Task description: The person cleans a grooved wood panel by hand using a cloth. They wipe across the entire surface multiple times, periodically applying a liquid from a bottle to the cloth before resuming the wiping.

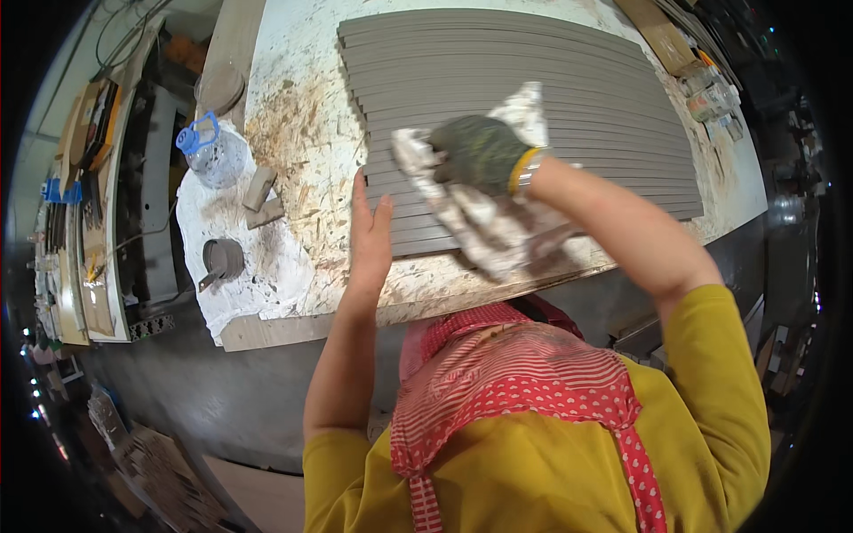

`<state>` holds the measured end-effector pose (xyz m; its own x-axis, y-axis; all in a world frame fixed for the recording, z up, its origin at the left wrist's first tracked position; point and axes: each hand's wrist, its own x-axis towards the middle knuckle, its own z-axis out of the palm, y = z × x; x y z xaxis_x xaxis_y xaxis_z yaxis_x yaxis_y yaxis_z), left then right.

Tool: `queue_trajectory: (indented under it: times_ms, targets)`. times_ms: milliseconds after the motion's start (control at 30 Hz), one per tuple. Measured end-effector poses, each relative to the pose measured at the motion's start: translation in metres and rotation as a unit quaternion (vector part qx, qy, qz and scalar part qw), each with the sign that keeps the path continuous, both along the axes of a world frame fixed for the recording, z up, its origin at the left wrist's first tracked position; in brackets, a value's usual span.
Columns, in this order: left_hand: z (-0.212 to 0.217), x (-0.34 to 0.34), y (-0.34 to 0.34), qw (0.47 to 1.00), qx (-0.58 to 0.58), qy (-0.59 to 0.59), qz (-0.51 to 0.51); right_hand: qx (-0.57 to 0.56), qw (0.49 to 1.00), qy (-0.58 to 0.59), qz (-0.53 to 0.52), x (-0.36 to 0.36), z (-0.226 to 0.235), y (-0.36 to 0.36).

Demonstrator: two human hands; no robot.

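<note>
Rag [487, 222] is lying bunched on the grey strips [551, 62] on the table [302, 169]. Your gloved R hand [480, 155] is gripping it; your L hand [371, 229] is resting open by the strips' L ends. Pushing too hard sideways could be skewing strips, esp. if they're lying loose.

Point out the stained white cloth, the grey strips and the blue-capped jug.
Stained white cloth [484, 222]: head view, its crumpled middle.
Grey strips [591, 102]: head view, the uncovered top surface.
Blue-capped jug [222, 163]: head view, the clear body.
</note>
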<state>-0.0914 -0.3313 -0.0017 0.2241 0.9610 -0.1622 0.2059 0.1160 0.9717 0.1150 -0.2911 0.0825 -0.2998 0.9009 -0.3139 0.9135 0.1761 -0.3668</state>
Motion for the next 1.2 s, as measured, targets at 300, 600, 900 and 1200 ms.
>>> queue_trajectory:
  times_ms: [300,600,900,1200]
  targets:
    - [0.031,-0.022,-0.007,0.964,0.235,0.067,0.104,-0.048,0.991,-0.105,-0.061,0.210,0.020,-0.078]
    - [0.058,0.271,-0.084,0.956,-0.051,-0.075,-0.280,0.018,0.922,0.221,-0.317,0.324,0.052,-0.224]
    - [0.069,0.491,-0.113,0.926,-0.028,-0.098,-0.364,0.145,0.596,0.595,-0.520,0.472,0.026,-0.353]
    - [0.095,0.560,-0.047,0.828,0.335,0.149,-0.424,0.326,0.561,0.577,-0.497,0.518,0.035,-0.358]
